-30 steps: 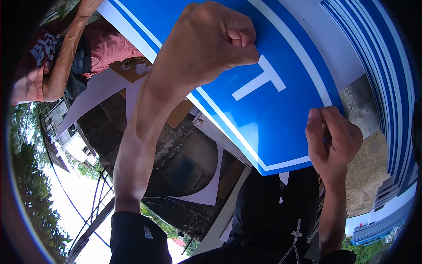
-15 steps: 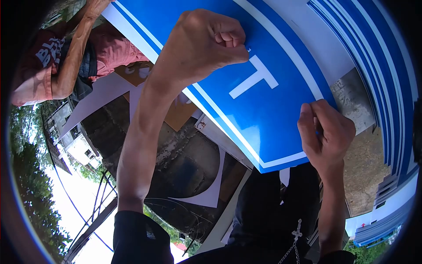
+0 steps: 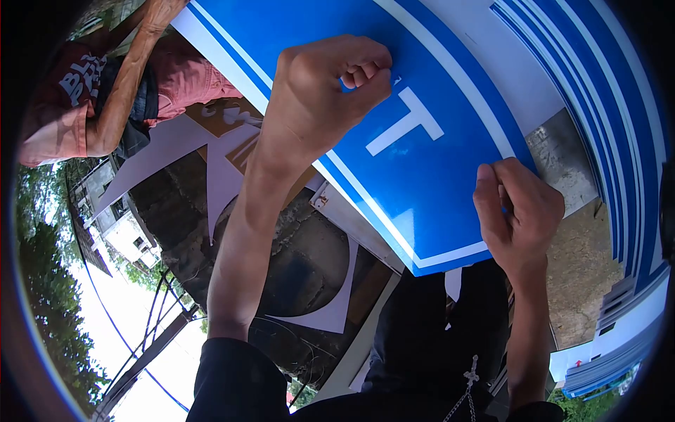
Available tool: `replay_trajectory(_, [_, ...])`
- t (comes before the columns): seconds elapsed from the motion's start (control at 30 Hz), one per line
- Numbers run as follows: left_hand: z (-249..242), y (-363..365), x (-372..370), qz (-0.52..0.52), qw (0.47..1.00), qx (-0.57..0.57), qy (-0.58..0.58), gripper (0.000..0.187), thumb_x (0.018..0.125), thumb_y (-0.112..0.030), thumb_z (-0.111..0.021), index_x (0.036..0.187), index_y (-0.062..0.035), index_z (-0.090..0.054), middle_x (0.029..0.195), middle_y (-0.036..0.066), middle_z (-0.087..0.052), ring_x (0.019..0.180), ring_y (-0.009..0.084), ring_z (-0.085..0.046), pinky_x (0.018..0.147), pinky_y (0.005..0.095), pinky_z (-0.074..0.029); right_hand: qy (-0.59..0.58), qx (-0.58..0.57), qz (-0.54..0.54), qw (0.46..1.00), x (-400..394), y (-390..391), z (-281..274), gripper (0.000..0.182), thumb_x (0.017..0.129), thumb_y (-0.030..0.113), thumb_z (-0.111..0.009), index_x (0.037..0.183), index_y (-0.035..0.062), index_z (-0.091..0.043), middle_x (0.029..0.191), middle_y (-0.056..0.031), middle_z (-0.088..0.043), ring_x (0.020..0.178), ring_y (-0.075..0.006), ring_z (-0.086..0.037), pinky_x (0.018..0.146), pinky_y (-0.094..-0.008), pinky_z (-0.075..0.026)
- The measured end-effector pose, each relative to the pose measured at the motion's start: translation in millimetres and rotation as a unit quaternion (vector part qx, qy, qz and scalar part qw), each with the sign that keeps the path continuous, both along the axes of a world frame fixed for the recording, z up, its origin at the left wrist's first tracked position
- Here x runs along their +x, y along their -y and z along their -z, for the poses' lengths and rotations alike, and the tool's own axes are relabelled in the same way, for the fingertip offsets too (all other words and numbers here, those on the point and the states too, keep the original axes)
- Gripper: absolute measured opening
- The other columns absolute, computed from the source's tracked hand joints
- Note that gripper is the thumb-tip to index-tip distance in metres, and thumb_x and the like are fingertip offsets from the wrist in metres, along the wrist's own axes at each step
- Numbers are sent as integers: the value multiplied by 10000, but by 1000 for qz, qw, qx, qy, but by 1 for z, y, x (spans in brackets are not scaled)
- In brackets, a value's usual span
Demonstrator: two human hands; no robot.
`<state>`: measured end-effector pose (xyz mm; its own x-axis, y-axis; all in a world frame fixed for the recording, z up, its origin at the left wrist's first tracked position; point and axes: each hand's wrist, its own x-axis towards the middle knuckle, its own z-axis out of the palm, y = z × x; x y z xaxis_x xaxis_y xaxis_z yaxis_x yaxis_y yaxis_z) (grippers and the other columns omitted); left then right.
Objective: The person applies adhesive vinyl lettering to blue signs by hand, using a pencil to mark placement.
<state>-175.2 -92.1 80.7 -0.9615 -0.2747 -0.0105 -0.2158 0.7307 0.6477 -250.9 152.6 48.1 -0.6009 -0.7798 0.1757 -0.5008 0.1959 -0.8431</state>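
Observation:
A blue sign panel [image 3: 436,204] with a white border and a white letter T [image 3: 406,121] lies in front of me. My left hand [image 3: 334,81] is closed over the panel, left of the T, its fingers curled inward. Whatever those fingers hold, if anything, is too small or hidden to make out. Close to the panel's right edge, near its lower corner, my right hand [image 3: 520,211] is closed with thumb and index finger together. What lies inside this pinch is hidden too.
Blue and white curved sheets [image 3: 598,105] are stacked at the right. Another person [image 3: 112,105] in a pinkish-red shirt stands at upper left, one hand near the panel's edge. White cut-out scraps [image 3: 330,309] lie below at left. A chain with a cross [image 3: 472,373] hangs before me.
My left hand has moved slightly down toward me, still closed, and its forearm has shifted right. My right hand stays almost in place by the panel's edge.

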Motion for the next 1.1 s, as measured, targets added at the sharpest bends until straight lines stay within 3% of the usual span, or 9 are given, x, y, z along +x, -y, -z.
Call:
replay_trajectory(0.23, [7, -31, 6, -83, 989, -90, -87, 157, 763, -12, -785, 914, -8, -743, 873, 97, -718, 736, 161, -693, 646, 245, -554, 3, 10, -1, 1000, -2, 0, -2, 275, 940, 175, -632, 697, 107, -523, 539, -5, -534, 388, -96, -484, 418, -199, -381])
replay_trajectory(0.43, [15, -43, 11, -164, 975, -87, -120, 167, 739, -6, -800, 901, -21, -757, 880, 88, -714, 762, 168, -704, 623, 246, -553, 6, 17, 7, 1000, 0, -3, -2, 256, 938, 178, -637, 713, 106, -539, 548, -1, -552, 392, -82, -492, 418, -190, -384])
replay_trajectory(0.63, [19, -51, 14, -137, 966, -174, -131, 157, 736, -26, -810, 884, -23, -757, 878, 87, -694, 703, 168, -679, 578, 261, -524, -1, -1, 12, 1000, -1, -1, -1, 199, 932, 158, -642, 755, 96, -572, 577, -7, -581, 423, -91, -539, 426, -184, -403])
replay_trajectory(0.8, [25, -56, 6, -148, 957, -206, -143, 48, 828, 50, -683, 850, 24, -649, 863, 104, -640, 688, 185, -630, 567, 298, -490, 19, -4, 4, 1000, -3, -1, -2, 195, 930, 142, -643, 755, 92, -573, 577, -8, -573, 424, -92, -532, 419, -185, -387])
replay_trajectory(0.9, [23, -47, 6, -188, 961, -153, -133, 52, 861, 44, -648, 851, 20, -603, 824, 102, -616, 636, 164, -576, 554, 278, -453, 30, -3, -5, 1000, -7, 0, -4, 191, 922, 130, -648, 752, 84, -576, 567, -3, -553, 418, -86, -513, 404, -194, -353])
replay_trajectory(0.93, [14, -47, 4, -225, 961, -133, -90, 49, 928, 2, -591, 886, 8, -567, 799, 78, -585, 613, 117, -523, 559, 245, -419, 35, 0, -9, 999, -9, 1, -5, 189, 919, 125, -650, 750, 81, -577, 563, -1, -546, 416, -84, -507, 399, -198, -342])
replay_trajectory(1.03, [13, -45, 10, -311, 948, -34, -63, 86, 984, -57, -539, 927, 1, -566, 789, 46, -558, 614, 83, -496, 554, 226, -398, 40, -9, 4, 999, -4, -2, -5, 183, 902, 104, -658, 741, 75, -577, 557, 2, -531, 412, -85, -493, 391, -212, -320])
replay_trajectory(1.1, [18, -41, 14, -294, 948, 22, -122, 135, 1014, -95, -500, 955, 16, -549, 826, 39, -546, 616, 84, -487, 565, 231, -427, 41, -10, 2, 999, -5, -2, -5, 178, 893, 94, -662, 738, 73, -578, 561, 1, -534, 412, -88, -493, 393, -212, -322])
